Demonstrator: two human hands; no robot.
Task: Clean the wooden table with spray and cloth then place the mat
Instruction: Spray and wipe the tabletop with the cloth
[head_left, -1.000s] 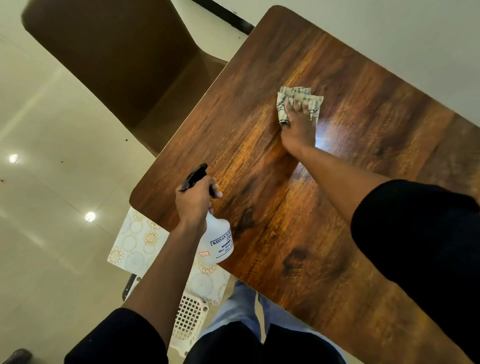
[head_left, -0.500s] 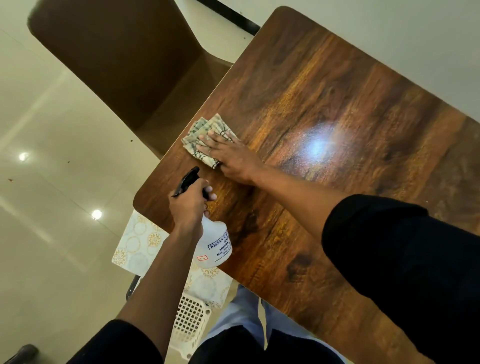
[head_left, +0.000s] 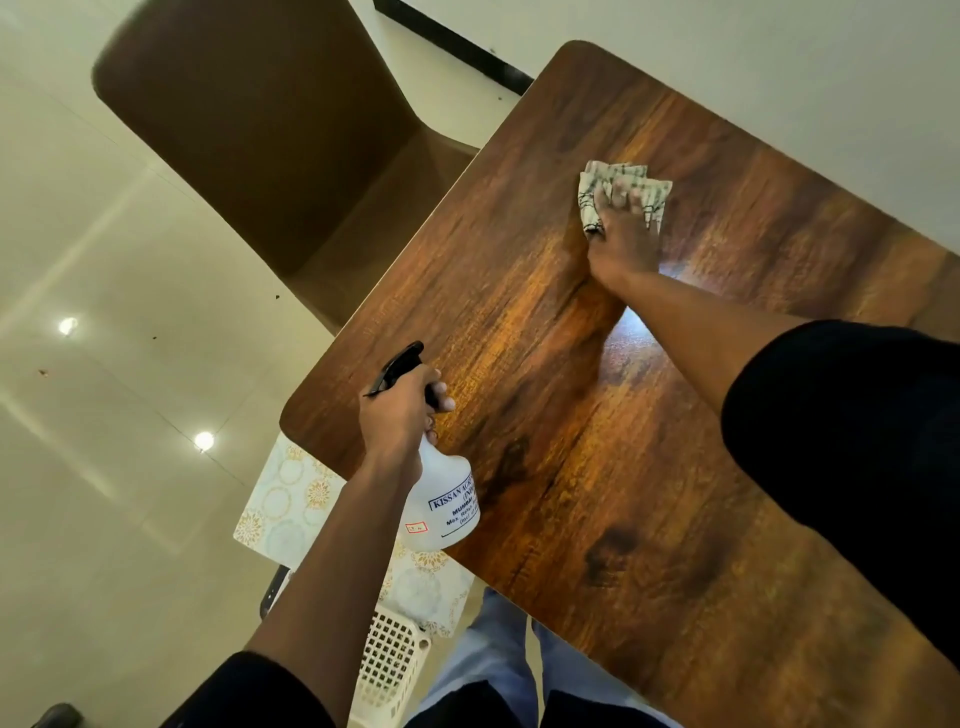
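Observation:
The dark wooden table (head_left: 649, 467) fills the right of the view. My right hand (head_left: 623, 239) presses a folded, checked cloth (head_left: 621, 179) flat on the far part of the tabletop, fingers spread over it. My left hand (head_left: 400, 415) grips the neck of a white spray bottle (head_left: 447, 504) with a black trigger head, held over the table's near left corner. A pale patterned mat (head_left: 291, 499) lies below that corner, partly hidden by my left arm and the bottle.
A brown chair (head_left: 270, 145) stands at the table's left side. A white lattice basket (head_left: 389, 670) sits on the floor by my legs. Glossy cream floor tiles (head_left: 104, 364) spread to the left, and a pale wall (head_left: 779, 78) borders the table's far edge.
My right hand has swept the cloth from the table's left edge back to the far middle. My left hand with the spray bottle has stayed in place.

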